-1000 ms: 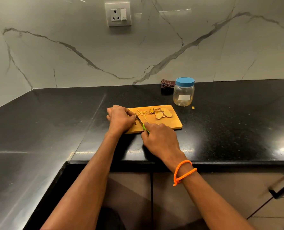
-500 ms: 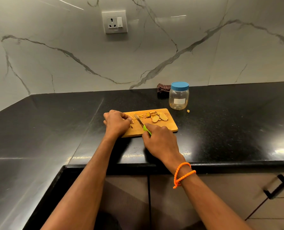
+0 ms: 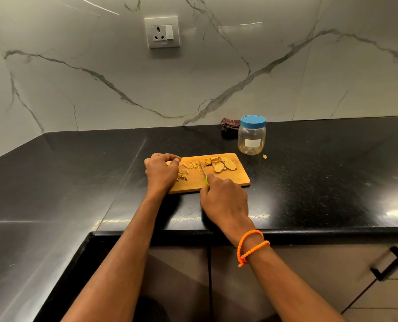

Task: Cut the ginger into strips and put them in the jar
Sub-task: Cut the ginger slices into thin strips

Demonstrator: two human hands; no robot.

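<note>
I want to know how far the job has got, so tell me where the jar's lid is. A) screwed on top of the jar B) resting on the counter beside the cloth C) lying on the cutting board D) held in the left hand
A: the blue lid sits on top of the jar, which stands on the black counter just beyond the cutting board.

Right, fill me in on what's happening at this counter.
A person is cutting ginger on a board. The right hand holds a green-handled knife, its blade on the board between cut strips and uncut slices. The left hand is curled at the board's left end. The jar stands behind the board, blue lid on, no ginger visible inside.
</note>
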